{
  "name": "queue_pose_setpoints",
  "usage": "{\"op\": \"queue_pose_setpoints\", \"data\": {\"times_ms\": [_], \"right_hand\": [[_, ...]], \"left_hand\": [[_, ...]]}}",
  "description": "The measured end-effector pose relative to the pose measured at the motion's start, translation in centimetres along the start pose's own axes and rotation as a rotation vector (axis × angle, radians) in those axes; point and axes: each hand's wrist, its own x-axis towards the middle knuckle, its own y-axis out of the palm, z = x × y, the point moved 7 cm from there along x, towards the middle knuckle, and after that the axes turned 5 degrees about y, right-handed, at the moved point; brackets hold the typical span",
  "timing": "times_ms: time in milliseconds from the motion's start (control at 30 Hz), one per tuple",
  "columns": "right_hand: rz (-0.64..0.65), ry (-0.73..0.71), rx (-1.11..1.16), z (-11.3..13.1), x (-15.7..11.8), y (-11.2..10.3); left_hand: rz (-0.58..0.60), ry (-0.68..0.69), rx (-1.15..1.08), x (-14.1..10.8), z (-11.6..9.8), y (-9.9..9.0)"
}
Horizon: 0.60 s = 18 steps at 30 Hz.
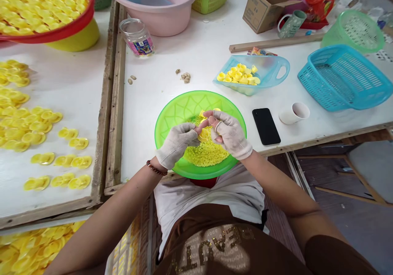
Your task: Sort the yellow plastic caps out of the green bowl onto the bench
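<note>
Both of my hands wear pale gloves with bare fingertips, held above a round green basin (167, 115). My left hand (179, 140) is closed in a pinch; what its fingertips hold is too small to make out. Close beside it, my right hand (229, 134) is also pinched, fingertips near those of the left, its contents unclear. Small yellow pieces (208, 154) lie in the basin, with a few larger yellow cup-shaped parts (203, 135) beneath my fingers. Behind the basin, a translucent blue scoop (267, 76) holds more yellow cup-shaped parts (239, 74).
A black phone (266, 126), white cup (294, 113) and blue basket (345, 78) stand to the right. At the back are a clear jar (140, 41), pink basin (162, 17) and cardboard box (260, 9). Wooden strips (112, 103) edge the left table, which bears yellow parts (23, 125).
</note>
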Motion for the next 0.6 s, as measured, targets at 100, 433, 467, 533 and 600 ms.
{"op": "queue_pose_setpoints", "data": {"times_ms": [100, 433, 467, 533, 600], "right_hand": [[-0.045, -0.006, -0.037, 0.2, -0.2, -1.0], [-0.005, -0.298, -1.196, 1.2, -0.5, -0.1], [0.018, -0.271, -1.170, 0.9, -0.3, 0.3], [0.080, -0.198, -1.035, 0.2, 0.1, 0.9], [0.156, -0.125, -0.897, -0.3, 0.3, 1.1]], "left_hand": [[-0.043, 0.000, -0.010, -0.1, -0.2, -0.1], [-0.174, 0.147, 0.067, -0.5, -1.7, -2.1], [-0.152, 0.133, 0.059, -0.6, -1.6, -2.0], [-0.100, 0.123, 0.101, -0.7, -1.6, -1.7], [-0.069, 0.133, 0.156, -0.8, -1.7, -1.5]]}}
